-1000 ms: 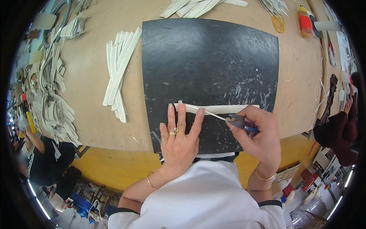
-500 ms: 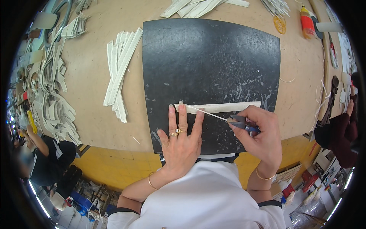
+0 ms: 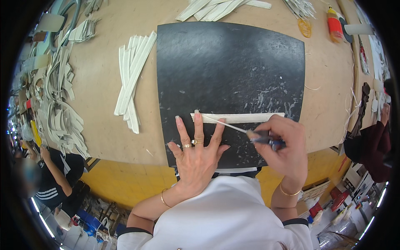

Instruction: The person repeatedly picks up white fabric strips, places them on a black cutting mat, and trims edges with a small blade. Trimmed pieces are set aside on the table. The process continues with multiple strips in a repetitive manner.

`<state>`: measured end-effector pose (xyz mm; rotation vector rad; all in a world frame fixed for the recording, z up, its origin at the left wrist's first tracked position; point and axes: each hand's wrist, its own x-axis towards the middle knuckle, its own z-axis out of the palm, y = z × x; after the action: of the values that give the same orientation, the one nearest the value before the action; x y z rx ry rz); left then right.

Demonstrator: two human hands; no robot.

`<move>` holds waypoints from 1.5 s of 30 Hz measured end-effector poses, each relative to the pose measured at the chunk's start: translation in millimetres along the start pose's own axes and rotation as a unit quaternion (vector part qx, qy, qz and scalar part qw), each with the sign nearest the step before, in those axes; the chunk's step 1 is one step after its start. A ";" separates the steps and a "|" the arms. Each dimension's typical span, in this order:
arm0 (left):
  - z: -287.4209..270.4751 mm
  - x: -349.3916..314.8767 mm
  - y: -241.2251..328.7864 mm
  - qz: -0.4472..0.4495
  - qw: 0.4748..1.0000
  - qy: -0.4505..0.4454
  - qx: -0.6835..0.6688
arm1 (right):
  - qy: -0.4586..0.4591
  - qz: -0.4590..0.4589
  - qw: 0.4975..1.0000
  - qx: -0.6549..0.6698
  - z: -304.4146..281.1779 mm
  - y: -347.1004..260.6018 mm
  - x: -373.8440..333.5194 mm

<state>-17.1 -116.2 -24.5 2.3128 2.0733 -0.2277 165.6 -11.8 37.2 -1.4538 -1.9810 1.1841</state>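
A long narrow off-white strip [image 3: 250,118] lies crosswise on the black cutting mat [image 3: 225,62] near its front edge. My left hand [image 3: 196,160] rests there with its fingers spread, and two fingertips press on the strip's left part. A thin white cord [image 3: 231,125] runs from the strip, by my left fingers, down to my right hand [image 3: 289,143]. That hand is closed around dark thread snips [image 3: 266,140], smeared by motion. The cord's far end meets the thumb and the snips' tips; which of them grips it I cannot tell.
Left of the mat lies a pile of white strips [image 3: 132,79]; more strips [image 3: 223,9] lie beyond it. Trimmings [image 3: 62,108] heap at the far left. A red and yellow bottle [image 3: 334,25] stands at the back right. Another person [image 3: 56,171] is at left, a dark red sleeve [image 3: 373,146] at right.
My left hand's fingers have spread wider, with the outer finger moved left off the strip's end. The snips in my right hand have become blurred by motion, with the cord still stretched to them.
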 end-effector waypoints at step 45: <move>-7.6 17.5 -21.0 0.010 0.952 -0.076 -0.296 | 0.058 0.050 0.994 -0.081 29.6 -2.4 5.7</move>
<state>-35.4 -95.6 -17.6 1.8852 1.7313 0.1905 140.4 -18.4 21.8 -1.6789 -1.9845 0.9739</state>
